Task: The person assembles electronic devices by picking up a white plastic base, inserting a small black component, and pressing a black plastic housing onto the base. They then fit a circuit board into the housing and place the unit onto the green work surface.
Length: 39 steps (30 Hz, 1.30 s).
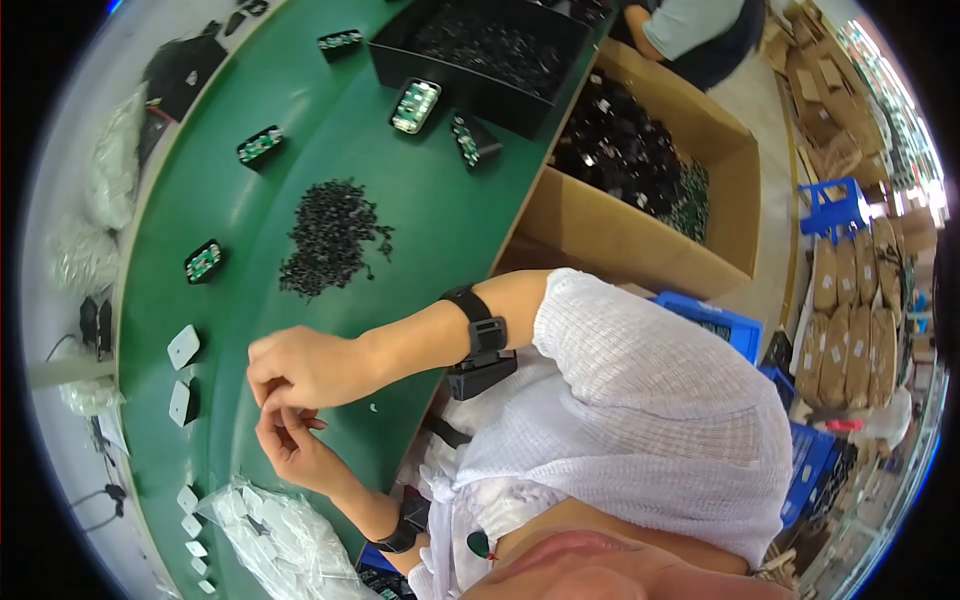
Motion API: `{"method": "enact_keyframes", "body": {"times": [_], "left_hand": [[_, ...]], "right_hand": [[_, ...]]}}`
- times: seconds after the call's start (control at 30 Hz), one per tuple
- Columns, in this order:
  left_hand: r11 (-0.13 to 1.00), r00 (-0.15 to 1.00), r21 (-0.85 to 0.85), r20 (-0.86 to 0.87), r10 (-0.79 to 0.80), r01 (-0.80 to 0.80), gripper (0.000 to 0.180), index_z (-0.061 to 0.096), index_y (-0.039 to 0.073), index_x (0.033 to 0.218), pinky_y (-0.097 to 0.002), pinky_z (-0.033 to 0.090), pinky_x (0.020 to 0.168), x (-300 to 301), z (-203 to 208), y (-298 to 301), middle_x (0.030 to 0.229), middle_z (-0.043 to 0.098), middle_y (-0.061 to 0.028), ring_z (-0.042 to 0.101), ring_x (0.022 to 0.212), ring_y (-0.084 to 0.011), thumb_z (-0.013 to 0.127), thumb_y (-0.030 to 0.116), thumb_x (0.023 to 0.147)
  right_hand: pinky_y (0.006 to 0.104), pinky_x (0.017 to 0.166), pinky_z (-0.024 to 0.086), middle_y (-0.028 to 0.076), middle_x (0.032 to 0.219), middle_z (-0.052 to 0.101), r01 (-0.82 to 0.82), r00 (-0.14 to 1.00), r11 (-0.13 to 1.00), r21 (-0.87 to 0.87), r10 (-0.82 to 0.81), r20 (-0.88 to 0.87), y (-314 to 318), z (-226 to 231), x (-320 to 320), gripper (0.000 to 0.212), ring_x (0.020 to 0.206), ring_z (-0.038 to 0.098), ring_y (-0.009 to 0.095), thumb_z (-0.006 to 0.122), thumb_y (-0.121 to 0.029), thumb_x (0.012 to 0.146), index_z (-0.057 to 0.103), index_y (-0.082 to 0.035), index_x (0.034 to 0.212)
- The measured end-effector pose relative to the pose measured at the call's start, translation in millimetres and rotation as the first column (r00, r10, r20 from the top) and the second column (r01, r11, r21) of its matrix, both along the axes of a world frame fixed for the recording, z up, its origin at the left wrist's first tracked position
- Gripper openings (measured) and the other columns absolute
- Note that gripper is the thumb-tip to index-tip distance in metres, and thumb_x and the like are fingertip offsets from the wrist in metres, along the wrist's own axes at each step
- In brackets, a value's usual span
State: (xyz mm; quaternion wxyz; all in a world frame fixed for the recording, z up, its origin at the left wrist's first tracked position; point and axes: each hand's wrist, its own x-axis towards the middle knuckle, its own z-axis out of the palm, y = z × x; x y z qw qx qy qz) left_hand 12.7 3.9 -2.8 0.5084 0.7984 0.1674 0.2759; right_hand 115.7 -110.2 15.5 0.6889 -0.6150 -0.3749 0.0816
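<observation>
Over the green table, my right hand is closed, its fingers curled down and pinched. My left hand is closed just below it, with its fingertips meeting those of the right hand. Whatever they hold between them is too small or hidden to make out. Beyond the hands lies a loose pile of small black parts. White square covers on dark housings stand to the left of the hands. A clear plastic bag of white plates lies close to my left forearm.
Black housings with green circuit boards stand spaced along the table. A black bin of small black parts is at the far side. A carton of black housings stands right of the table. Another person is at upper right.
</observation>
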Motion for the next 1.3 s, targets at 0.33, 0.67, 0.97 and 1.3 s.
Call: {"method": "enact_keyframes", "body": {"times": [0.33,0.67,0.97,1.3], "left_hand": [[0.989,0.995,0.121,0.040,-0.089,0.083,0.013,0.063,-0.004,0.105,-0.0193,0.043,0.050,-14.2,11.0,-6.8,0.081,0.062,-0.0057,0.055,0.061,-0.0077,0.058,0.004,0.095],[0.982,0.992,0.151,0.045,-0.122,0.114,0.016,0.067,-0.001,0.103,-0.0226,0.049,0.053,-18.1,13.5,-29.8,0.089,0.059,-0.0082,0.060,0.061,-0.0114,0.060,-0.005,0.089],[0.804,0.980,-0.562,0.156,-0.126,0.193,0.031,0.044,-0.009,0.123,-0.0308,0.057,0.083,-26.4,13.5,-33.7,0.113,0.060,-0.0201,0.067,0.094,-0.0230,0.053,-0.003,0.094],[0.719,0.980,-0.669,0.174,-0.096,0.189,0.019,0.052,-0.008,0.113,-0.0338,0.054,0.092,-32.9,3.9,-33.2,0.111,0.062,-0.0160,0.065,0.100,-0.0222,0.052,0.000,0.096]], "right_hand": [[0.0382,0.067,0.050,0.013,0.079,0.065,-0.069,0.972,0.996,0.057,0.080,-0.220,-10.9,-12.0,-15.5,0.011,0.076,0.064,0.028,0.070,-0.009,0.075,0.062,-0.001,0.078],[0.0268,0.065,0.048,0.008,0.084,0.066,-0.117,0.961,0.982,-0.150,0.074,-0.265,-44.5,0.3,-13.2,0.011,0.073,0.062,0.015,0.067,-0.008,0.085,0.063,0.000,0.090],[0.0231,0.058,0.041,0.002,0.087,0.059,0.075,0.996,0.976,-0.204,-0.063,0.061,-38.7,-5.9,-27.5,0.007,0.069,0.052,0.009,0.070,-0.006,0.083,0.065,-0.004,0.088],[0.0265,0.055,0.044,0.006,0.078,0.058,0.193,0.944,0.968,-0.162,-0.137,0.300,-30.8,-20.7,-32.1,0.007,0.066,0.055,0.016,0.070,-0.003,0.082,0.063,-0.002,0.085]]}}
